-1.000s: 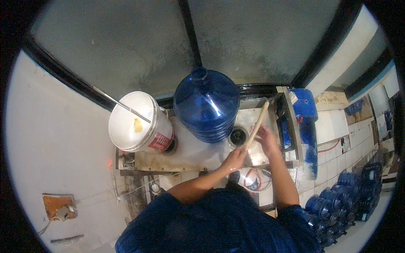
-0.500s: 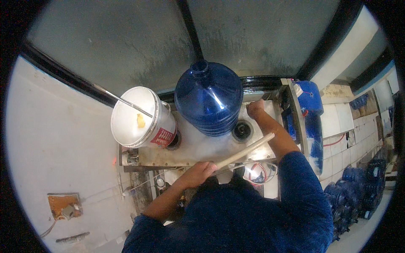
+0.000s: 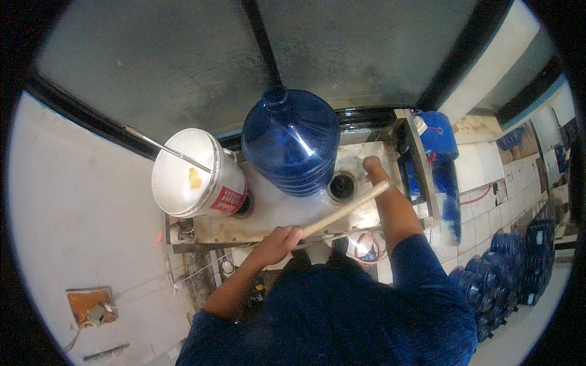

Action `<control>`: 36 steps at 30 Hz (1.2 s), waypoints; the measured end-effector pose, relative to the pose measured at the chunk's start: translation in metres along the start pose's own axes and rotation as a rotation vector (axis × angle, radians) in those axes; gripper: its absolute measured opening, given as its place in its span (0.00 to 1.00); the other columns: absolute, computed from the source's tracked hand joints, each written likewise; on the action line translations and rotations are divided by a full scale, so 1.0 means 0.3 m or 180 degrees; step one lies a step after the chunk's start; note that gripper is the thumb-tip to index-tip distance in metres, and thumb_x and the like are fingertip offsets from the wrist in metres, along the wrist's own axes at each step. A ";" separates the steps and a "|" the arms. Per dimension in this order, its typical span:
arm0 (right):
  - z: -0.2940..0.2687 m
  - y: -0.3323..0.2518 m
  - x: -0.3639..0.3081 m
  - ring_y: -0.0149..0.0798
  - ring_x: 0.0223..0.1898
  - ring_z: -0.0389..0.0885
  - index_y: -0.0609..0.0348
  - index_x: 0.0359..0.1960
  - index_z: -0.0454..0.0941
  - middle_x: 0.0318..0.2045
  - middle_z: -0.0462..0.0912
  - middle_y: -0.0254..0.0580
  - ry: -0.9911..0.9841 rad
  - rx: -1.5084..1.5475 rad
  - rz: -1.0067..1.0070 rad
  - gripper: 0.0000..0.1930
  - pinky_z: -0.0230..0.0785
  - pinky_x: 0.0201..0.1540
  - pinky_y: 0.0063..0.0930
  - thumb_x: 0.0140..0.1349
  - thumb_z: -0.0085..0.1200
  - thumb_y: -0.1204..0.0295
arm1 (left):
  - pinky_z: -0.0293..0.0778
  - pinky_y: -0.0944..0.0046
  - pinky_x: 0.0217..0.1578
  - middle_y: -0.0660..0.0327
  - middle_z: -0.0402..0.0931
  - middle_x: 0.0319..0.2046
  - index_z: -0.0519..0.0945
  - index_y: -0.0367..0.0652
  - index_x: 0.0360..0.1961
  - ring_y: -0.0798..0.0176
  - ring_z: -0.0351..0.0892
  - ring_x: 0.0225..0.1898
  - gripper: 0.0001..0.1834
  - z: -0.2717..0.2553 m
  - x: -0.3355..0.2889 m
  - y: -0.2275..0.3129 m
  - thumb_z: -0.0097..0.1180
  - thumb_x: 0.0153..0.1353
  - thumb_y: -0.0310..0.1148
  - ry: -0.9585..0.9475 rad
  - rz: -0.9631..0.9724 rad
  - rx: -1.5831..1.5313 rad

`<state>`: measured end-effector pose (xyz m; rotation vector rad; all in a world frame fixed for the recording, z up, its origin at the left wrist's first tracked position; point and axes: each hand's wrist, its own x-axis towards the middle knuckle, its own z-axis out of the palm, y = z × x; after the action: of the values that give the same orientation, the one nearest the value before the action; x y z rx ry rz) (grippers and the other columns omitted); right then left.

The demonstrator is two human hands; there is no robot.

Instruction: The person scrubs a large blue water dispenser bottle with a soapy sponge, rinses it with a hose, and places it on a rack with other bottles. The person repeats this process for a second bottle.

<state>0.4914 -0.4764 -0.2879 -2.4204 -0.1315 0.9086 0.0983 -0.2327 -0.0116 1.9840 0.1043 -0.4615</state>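
Note:
My left hand [image 3: 279, 244] is closed around one end of a long, pale beige, slightly bent rod or tube [image 3: 339, 213]. Its other end passes over my right forearm. At the right side of the metal counter [image 3: 256, 226], my right hand [image 3: 372, 166] is closed; what it grips, if anything, is hidden. Close to that hand lies a dark round opening [image 3: 342, 187] with a pale rim. A big blue water jug [image 3: 292, 143] stands upright behind it, its neck uncovered. Left of the jug is a white bucket [image 3: 177, 198], tilted, with a metal rod [image 3: 168, 149] resting across its mouth.
Misted dark-framed panes [image 3: 342, 55] rise behind the counter. A blue drum [image 3: 435, 135] stands beyond its right end. Several blue jugs [image 3: 488, 274] are stacked at far right. Below the counter's front edge sits a pale container with a red tube [image 3: 368, 247]. A white wall borders the left.
The view has shifted a little, moving the counter things leftward in the picture. My right hand has moved slightly right and nearer relative to the round opening. My left hand still holds the beige rod.

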 end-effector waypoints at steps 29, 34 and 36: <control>-0.400 -0.366 -0.272 0.64 0.43 0.83 0.66 0.32 0.83 0.37 0.84 0.64 0.0797 -0.1979 -0.1917 0.16 0.77 0.46 0.48 0.62 0.60 0.61 | 0.70 0.57 0.34 0.60 0.71 0.24 0.75 0.33 0.37 0.63 0.69 0.28 0.29 0.212 0.298 0.090 0.39 0.78 0.53 0.0833 -0.0299 -0.0812; -0.405 -0.383 -0.241 0.50 0.40 0.85 0.65 0.35 0.82 0.39 0.86 0.54 0.1040 0.0483 -0.1509 0.17 0.73 0.38 0.34 0.68 0.57 0.59 | 0.68 0.63 0.29 0.66 0.68 0.22 0.74 0.37 0.34 0.69 0.66 0.25 0.28 0.263 0.366 0.059 0.40 0.77 0.54 0.0637 -0.0358 -0.1722; -0.398 -0.286 -0.155 0.40 0.42 0.84 0.62 0.43 0.81 0.43 0.86 0.47 0.0655 0.2072 -0.1691 0.15 0.70 0.40 0.26 0.70 0.54 0.61 | 0.67 0.65 0.27 0.68 0.66 0.23 0.73 0.39 0.34 0.71 0.65 0.24 0.27 0.275 0.397 0.092 0.40 0.77 0.54 0.0378 -0.0406 -0.1988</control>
<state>0.5397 -0.4710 -0.1416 -1.7262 -0.3265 0.3719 0.1930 -0.3336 -0.0628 1.3918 0.4020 -0.3379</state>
